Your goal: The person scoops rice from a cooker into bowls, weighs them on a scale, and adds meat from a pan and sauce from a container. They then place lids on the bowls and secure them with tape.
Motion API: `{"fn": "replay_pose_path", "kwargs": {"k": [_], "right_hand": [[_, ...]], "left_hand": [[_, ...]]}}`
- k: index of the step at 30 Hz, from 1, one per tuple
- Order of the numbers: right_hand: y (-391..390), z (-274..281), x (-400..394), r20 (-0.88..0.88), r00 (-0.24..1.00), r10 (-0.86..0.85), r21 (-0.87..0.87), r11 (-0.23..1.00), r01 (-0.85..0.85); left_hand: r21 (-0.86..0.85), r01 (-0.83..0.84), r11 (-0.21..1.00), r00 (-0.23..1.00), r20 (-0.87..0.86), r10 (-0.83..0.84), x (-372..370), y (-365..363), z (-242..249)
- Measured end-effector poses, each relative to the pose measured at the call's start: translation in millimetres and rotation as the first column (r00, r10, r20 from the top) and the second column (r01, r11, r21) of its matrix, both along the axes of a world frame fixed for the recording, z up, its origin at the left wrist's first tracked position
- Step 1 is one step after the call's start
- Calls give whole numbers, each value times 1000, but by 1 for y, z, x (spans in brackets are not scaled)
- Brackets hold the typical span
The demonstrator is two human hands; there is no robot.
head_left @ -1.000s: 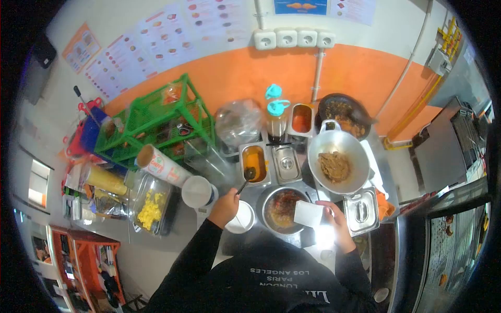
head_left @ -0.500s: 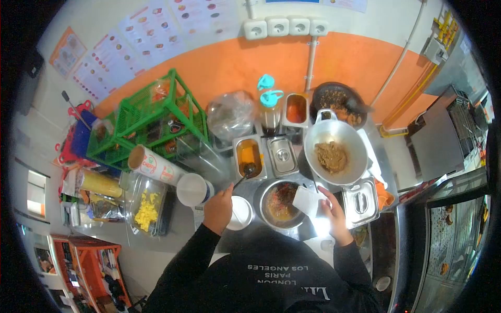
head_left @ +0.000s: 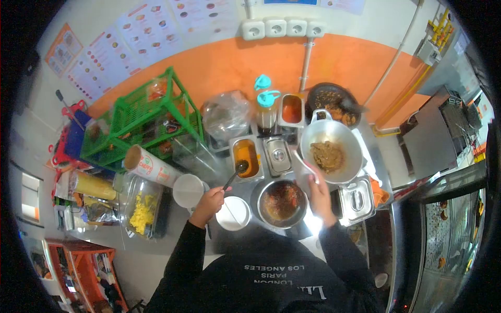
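My left hand (head_left: 207,205) is closed around the handle of a dark ladle (head_left: 230,180). The ladle's bowl sits at the steel pan of orange sauce (head_left: 245,151), over its near part. My right hand (head_left: 321,201) grips a white container (head_left: 301,169), tipped up and seen partly from the side, between the lidded steel pan (head_left: 278,156) and the big pot (head_left: 360,161) holding brown paste. Below it stands a metal bowl (head_left: 255,208) with reddish-brown sauce and dark bits. A white round lid or plate (head_left: 233,214) lies beside my left hand.
Green plastic crates (head_left: 125,117) stand at the back left, with a labelled roll (head_left: 151,166) and a white tub (head_left: 188,191) before them. A clear box (head_left: 156,190) holds yellow pieces. At the back are a bottle (head_left: 266,117), red sauce (head_left: 291,109) and a dark pan (head_left: 326,91).
My right hand has lifted the white container away from over the metal bowl, turning it upright. My left hand has shifted slightly down and left with the ladle. The view has shifted slightly.
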State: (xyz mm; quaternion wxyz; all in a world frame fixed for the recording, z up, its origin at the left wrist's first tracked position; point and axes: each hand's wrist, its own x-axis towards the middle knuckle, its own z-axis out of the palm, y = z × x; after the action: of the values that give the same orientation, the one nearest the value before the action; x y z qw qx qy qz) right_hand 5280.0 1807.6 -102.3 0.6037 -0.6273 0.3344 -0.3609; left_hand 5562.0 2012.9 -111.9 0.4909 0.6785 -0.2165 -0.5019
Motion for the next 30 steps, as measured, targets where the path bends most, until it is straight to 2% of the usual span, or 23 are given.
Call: {"fn": "replay_pose_path", "kwargs": {"k": [2,3,5,7,11,12,13,14,15,16,18,20,23,26,29,30], "right_hand": [[9,20,39,-28,998,58,-277,959,-63],[9,6,57,-24,995,93,-450,888,-94],[15,-3,88,-241,957,163,-632,722,-282],[19,-12,113,-470,864,179,-713,501,-491],[25,-4,129,-486,833,266,-674,493,-551],[18,-1,129,-500,815,291,-666,472,-577],[11,0,129,-516,797,313,-655,456,-603],[4,0,133,-512,815,273,-733,355,-580],[-1,1,134,-508,807,303,-734,338,-589],[-5,7,133,-504,798,331,-735,321,-597],[-8,14,135,-486,801,349,-749,306,-588],[-8,15,138,-458,823,335,-770,312,-556],[-14,15,144,-422,855,300,-836,235,-495],[-27,26,141,-523,799,298,-795,167,-583],[-37,50,135,-577,696,427,-736,98,-670],[-40,58,133,-601,658,453,-708,80,-702]], "left_hand": [[-35,-3,999,996,-90,0,-1,-2,2],[-40,2,999,996,-91,-5,-1,-3,1],[-50,8,999,996,-89,-13,-4,-7,0],[-60,-12,998,990,-143,3,-7,-11,11],[-103,3,995,980,-196,-23,3,-4,35],[-252,136,958,991,56,-126,12,0,20],[-351,297,888,931,314,-187,26,6,-9],[-387,280,878,951,234,-201,30,10,-12],[-421,260,869,965,151,-215,34,13,-15],[-352,55,934,946,-280,-162,33,15,6],[-199,-99,975,722,-689,-68,36,14,24],[-198,-90,976,651,-753,-93,40,12,30],[-198,-27,980,736,-667,-114,36,8,48],[-89,52,995,846,-525,-92,38,6,53],[-63,197,978,900,-385,-206,48,14,57],[-57,236,970,888,-394,-239,54,16,53]]}}
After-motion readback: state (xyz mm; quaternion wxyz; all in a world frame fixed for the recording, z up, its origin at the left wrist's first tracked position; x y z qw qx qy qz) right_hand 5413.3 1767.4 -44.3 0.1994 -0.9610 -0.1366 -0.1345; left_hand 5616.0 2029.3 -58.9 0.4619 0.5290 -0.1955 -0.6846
